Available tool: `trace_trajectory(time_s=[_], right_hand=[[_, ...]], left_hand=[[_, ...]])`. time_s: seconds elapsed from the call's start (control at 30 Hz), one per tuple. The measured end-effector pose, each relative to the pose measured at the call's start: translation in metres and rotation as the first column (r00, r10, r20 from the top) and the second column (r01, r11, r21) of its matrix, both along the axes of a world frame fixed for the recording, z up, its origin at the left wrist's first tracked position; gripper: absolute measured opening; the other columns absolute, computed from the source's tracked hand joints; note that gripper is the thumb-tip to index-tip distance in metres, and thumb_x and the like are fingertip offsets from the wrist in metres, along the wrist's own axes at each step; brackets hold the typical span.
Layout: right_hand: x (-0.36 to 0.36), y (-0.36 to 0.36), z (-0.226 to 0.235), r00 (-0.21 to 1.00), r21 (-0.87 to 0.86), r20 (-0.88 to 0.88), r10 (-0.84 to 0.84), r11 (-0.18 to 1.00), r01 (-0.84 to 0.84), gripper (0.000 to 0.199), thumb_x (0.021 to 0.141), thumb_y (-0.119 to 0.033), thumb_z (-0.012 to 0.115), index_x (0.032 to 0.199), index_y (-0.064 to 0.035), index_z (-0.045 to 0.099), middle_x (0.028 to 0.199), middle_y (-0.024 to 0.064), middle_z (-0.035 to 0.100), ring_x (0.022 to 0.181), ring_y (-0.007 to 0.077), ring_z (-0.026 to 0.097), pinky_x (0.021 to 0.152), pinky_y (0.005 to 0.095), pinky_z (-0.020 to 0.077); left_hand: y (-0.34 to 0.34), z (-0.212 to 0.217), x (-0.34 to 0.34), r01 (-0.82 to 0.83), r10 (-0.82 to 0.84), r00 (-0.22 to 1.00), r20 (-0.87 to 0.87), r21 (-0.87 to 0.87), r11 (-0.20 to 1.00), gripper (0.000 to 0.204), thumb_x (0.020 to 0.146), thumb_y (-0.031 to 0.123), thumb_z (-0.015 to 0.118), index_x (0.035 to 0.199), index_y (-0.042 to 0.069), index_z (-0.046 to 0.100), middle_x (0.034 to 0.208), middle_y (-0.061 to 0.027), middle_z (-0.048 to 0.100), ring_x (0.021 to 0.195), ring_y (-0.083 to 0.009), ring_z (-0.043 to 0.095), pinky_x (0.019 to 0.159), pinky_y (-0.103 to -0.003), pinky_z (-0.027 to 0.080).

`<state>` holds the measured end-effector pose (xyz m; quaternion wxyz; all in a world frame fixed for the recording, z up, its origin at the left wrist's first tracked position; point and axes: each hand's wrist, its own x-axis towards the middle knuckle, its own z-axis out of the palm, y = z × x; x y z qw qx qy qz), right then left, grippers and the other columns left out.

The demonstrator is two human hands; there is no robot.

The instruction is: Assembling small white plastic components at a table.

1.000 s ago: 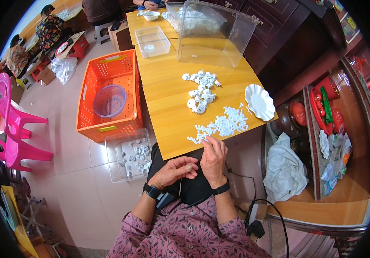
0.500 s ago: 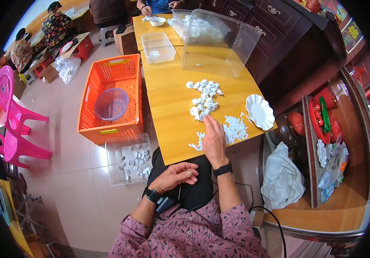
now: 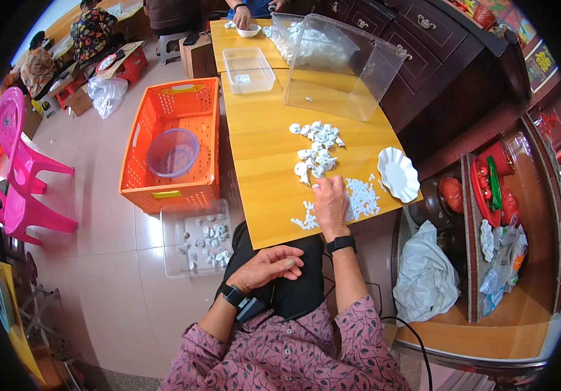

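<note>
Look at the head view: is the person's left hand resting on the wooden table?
No: the left hand lies on the person's lap, below the wooden table edge, while the right hand reaches onto it.

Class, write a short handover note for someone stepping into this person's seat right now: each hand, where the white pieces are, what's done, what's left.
Left hand: resting on the lap, seemingly empty.
Right hand: palm down on the wooden table, fingertips at the small white pieces; grasp unclear.
Larger white pieces: loose pile further up the table.
White scalloped dish: at the right edge, looks empty.
Clear floor tray: holds some pieces.
Done: some pieces are in the tray. Left: both table piles.
</note>
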<state>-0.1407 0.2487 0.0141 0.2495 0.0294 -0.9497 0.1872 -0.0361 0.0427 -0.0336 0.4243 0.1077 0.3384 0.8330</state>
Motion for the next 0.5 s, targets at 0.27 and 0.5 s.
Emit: trace_trajectory(time_s=[0.27,0.5], right_hand=[[0.038,0.01,-0.006,0.993,-0.638,0.11,0.049,0.769,0.032,0.012,0.09,-0.009,0.068,0.099,-0.0011,0.067,0.083,0.0077,0.066,0.071,0.0188,0.064,0.063,0.0325,0.0512],[0.11,-0.013,0.03,0.915,-0.885,0.305,0.264,0.433,0.17,0.015,0.095,-0.012,0.065,0.102,0.0005,0.069,0.083,0.0013,0.068,0.069,0.005,0.058,0.061,0.0208,0.0475]], left_hand=[[0.002,0.0,0.0,-0.059,0.059,0.998,0.004,0.022,0.998,0.04,0.102,0.018,0.056,0.137,-0.001,0.051,0.119,-0.0128,0.064,0.103,-0.0214,0.066,0.092,-0.033,0.054],[0.003,0.002,0.001,-0.139,0.137,0.99,0.027,0.05,0.989,0.042,0.103,0.019,0.054,0.14,-0.002,0.049,0.12,-0.0133,0.064,0.103,-0.0219,0.066,0.092,-0.034,0.054]])
